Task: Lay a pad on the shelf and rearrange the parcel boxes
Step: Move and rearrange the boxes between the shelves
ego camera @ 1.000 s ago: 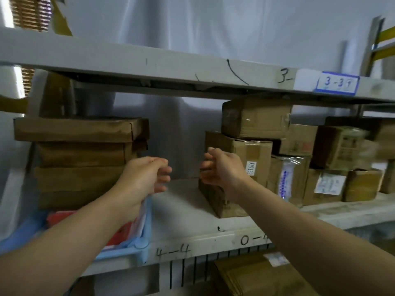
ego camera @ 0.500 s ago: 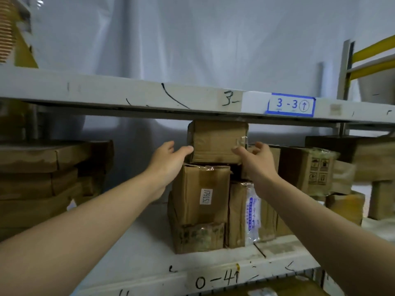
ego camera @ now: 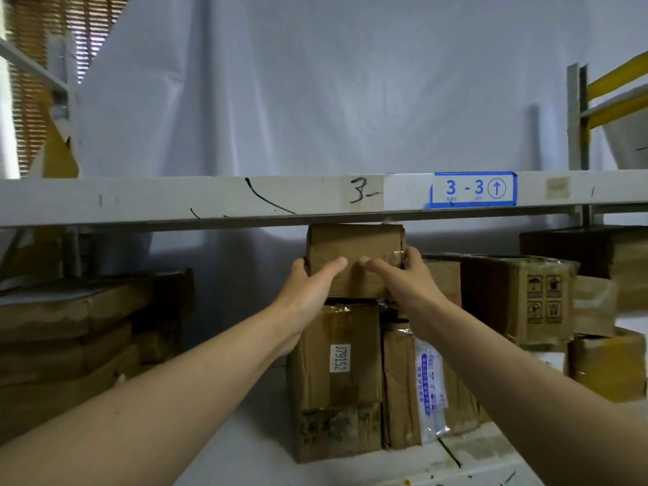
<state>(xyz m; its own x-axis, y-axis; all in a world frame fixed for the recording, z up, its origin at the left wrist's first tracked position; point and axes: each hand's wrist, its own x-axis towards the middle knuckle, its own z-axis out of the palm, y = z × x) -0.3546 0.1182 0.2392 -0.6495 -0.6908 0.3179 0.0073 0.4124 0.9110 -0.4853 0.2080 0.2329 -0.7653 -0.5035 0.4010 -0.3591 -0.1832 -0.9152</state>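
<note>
Both hands (ego camera: 312,292) (ego camera: 403,285) now clasped around worn, creased, tape-patched top box (ego camera: 354,247).

the top box (ego camera: 354,250) has its upper edge hidden behind the shelf beam (ego camera: 210,199), its lower front covered by the left hand (ego camera: 308,292) and right hand (ego camera: 406,285). fingers behind it are unseen. small print under the blue label (ego camera: 473,189) is unreadable.

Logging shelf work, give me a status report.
Left hand and right hand grip top box. It sits on labelled box. Shelf beam close above.
</note>
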